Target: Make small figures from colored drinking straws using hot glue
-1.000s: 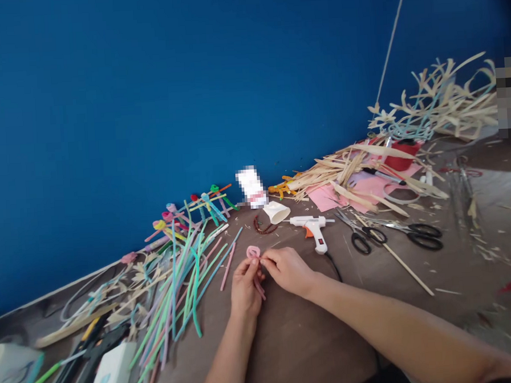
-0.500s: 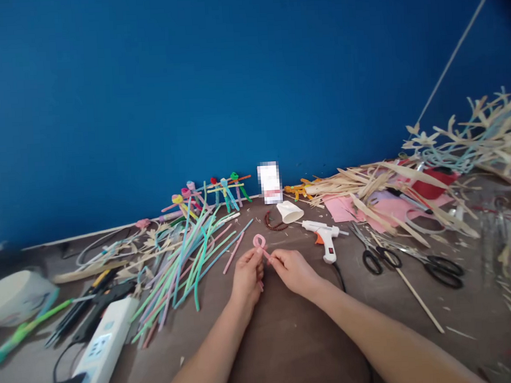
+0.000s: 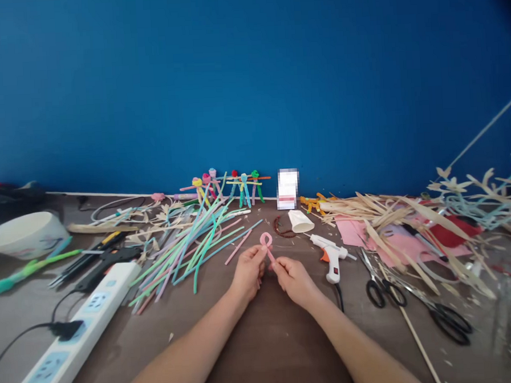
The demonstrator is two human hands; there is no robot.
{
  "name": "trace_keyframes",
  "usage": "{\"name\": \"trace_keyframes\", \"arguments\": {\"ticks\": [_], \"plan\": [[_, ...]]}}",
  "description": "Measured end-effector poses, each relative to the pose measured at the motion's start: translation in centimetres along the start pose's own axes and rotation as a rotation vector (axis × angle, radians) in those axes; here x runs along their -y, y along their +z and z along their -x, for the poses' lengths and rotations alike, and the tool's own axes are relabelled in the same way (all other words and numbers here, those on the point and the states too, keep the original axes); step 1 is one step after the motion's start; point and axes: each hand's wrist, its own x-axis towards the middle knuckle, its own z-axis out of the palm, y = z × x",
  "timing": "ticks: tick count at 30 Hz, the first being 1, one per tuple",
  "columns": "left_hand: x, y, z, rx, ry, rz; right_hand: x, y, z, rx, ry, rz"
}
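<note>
Both my hands meet at the middle of a brown table (image 3: 268,351), pinching a pink pipe cleaner (image 3: 265,240) whose top is bent into a small loop. My left hand (image 3: 248,272) grips the stem from the left with closed fingers. My right hand (image 3: 295,280) pinches it from the right just below the loop. A pile of pastel pipe cleaners (image 3: 189,243) lies to the left of my hands. Small pipe-cleaner figures (image 3: 233,187) stand against the blue wall.
A white hot glue gun (image 3: 332,256) lies right of my hands, with two black scissors (image 3: 383,290) (image 3: 450,318) beyond it. Dried leaf strips (image 3: 389,213) and pink paper cover the right. A white power strip (image 3: 74,332), black tools and a white bowl (image 3: 24,235) sit left.
The view has swung left, bringing the power strip and bowl into sight. My hands stay together on the pink pipe cleaner, its loop now standing higher above my fingers.
</note>
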Motion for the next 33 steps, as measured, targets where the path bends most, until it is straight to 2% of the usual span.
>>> {"name": "trace_keyframes", "arguments": {"ticks": [3,7,9,15,19,25,27,31,33], "plan": [[0.0,0.2,0.2,0.059,-0.009,-0.057,-0.3,0.0,-0.1,0.012,0.043,-0.123],[0.1,0.6,0.7,0.138,0.003,-0.180,-0.8,-0.4,-0.5,-0.113,0.100,-0.235],[0.2,0.8,0.8,0.161,0.014,-0.173,-1.0,-0.5,-0.7,-0.150,0.112,-0.255],[0.3,1.0,0.5,0.110,0.087,-0.119,-1.0,-0.4,-0.6,-0.139,0.087,-0.230],[0.7,1.0,0.6,0.054,0.142,-0.124,-0.9,-0.4,-0.7,-0.122,0.120,-0.232],[0.3,1.0,0.8,0.075,0.072,-0.169,-1.3,-0.6,-0.8,-0.095,0.082,-0.216],[0.1,1.1,0.7,0.039,0.057,-0.168,-1.6,-0.7,-0.8,-0.107,0.075,-0.212],[0.5,1.4,0.8,-0.156,0.093,-0.172,-2.2,-0.7,-1.0,-0.151,0.104,-0.206],[0.7,1.3,1.3,-0.210,0.110,-0.176,-2.5,-0.7,-1.1,-0.155,0.122,-0.196]]}}
